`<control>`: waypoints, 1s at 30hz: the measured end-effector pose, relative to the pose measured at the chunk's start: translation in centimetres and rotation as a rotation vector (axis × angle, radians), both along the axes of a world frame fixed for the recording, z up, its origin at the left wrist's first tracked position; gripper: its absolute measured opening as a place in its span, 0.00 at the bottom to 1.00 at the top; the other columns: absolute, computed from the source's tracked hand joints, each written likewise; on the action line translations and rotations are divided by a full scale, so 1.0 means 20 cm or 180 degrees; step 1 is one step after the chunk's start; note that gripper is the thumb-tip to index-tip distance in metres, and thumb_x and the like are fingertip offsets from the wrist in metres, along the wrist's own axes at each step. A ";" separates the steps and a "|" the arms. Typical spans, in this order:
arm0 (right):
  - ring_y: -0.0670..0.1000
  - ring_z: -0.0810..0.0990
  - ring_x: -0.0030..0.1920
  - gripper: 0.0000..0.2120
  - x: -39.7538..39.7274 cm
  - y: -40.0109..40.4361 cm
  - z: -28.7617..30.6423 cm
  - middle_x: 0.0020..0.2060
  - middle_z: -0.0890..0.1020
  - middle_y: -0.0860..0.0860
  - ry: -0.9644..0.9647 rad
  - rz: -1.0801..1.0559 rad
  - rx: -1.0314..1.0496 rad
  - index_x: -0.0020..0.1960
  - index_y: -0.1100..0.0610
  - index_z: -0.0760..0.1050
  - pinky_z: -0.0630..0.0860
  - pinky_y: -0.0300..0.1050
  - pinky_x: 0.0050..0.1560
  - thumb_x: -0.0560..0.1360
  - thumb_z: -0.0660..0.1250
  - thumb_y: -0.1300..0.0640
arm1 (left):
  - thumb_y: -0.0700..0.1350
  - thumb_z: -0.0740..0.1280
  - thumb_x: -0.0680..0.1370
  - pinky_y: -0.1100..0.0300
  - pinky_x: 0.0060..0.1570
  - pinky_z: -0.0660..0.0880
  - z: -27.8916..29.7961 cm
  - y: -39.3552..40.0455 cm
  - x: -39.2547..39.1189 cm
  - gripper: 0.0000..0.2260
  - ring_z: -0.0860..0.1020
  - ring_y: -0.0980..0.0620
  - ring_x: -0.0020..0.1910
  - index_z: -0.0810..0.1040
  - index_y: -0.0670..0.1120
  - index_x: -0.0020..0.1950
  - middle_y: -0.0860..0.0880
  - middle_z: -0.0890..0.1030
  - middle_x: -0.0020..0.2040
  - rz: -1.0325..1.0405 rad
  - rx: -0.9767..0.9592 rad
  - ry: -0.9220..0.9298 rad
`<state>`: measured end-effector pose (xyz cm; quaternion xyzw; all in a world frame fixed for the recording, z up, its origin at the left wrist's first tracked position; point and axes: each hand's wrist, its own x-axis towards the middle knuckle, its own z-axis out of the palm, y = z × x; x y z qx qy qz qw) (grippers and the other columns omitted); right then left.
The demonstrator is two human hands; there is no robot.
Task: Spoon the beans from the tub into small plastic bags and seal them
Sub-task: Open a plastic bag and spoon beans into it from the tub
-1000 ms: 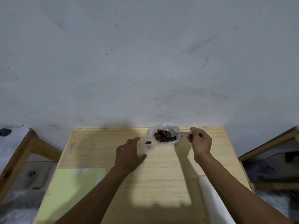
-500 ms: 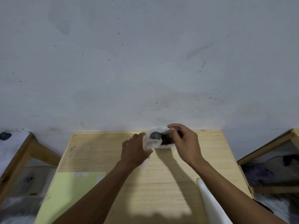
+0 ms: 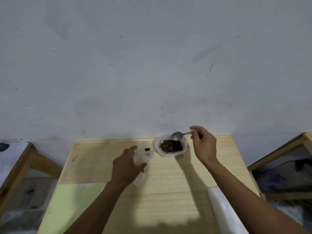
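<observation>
The beans (image 3: 171, 146) sit in the tub (image 3: 158, 147) at the tabletop's (image 3: 168, 183) far edge. I pinch the spoon (image 3: 177, 135) handle in my right hand (image 3: 204, 146), bowl over the tub, probably to scoop. My left hand (image 3: 125, 166) curls round the small plastic bag (image 3: 145, 154) just beside it, mouth held open, few beans inside.
</observation>
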<state>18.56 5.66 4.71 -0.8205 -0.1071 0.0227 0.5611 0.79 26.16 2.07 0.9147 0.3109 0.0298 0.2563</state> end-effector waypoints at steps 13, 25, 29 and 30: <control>0.55 0.82 0.42 0.08 0.01 0.08 -0.37 0.37 0.83 0.52 0.1615 -0.0800 0.0233 0.48 0.56 0.82 0.81 0.57 0.53 0.79 0.63 0.59 | 0.57 0.73 0.70 0.53 0.58 0.71 -0.04 -0.01 -0.02 0.32 0.78 0.51 0.54 0.68 0.51 0.71 0.53 0.77 0.60 0.0009 -0.0048 0.0034; 0.53 0.77 0.39 0.08 0.01 -0.01 -0.11 0.42 0.80 0.59 0.1902 -0.0809 0.1222 0.52 0.63 0.80 0.78 0.43 0.42 0.80 0.62 0.66 | 0.56 0.74 0.69 0.52 0.60 0.71 -0.04 -0.07 0.03 0.32 0.77 0.52 0.53 0.68 0.52 0.70 0.53 0.76 0.60 -0.0139 -0.0112 0.0115; 0.50 0.78 0.35 0.07 -0.01 -0.02 0.08 0.38 0.80 0.55 0.1516 -0.0493 0.1084 0.50 0.61 0.81 0.77 0.41 0.40 0.79 0.63 0.64 | 0.57 0.73 0.68 0.53 0.59 0.72 -0.01 -0.09 0.08 0.32 0.78 0.51 0.53 0.68 0.53 0.70 0.53 0.76 0.60 -0.0199 -0.0079 0.0132; 0.50 0.78 0.35 0.07 -0.01 -0.02 0.11 0.38 0.80 0.54 0.1427 -0.0408 0.1019 0.50 0.60 0.81 0.78 0.41 0.41 0.79 0.63 0.64 | 0.57 0.73 0.68 0.53 0.58 0.72 -0.01 -0.10 0.09 0.32 0.78 0.51 0.53 0.68 0.53 0.70 0.53 0.77 0.60 -0.0222 -0.0066 0.0120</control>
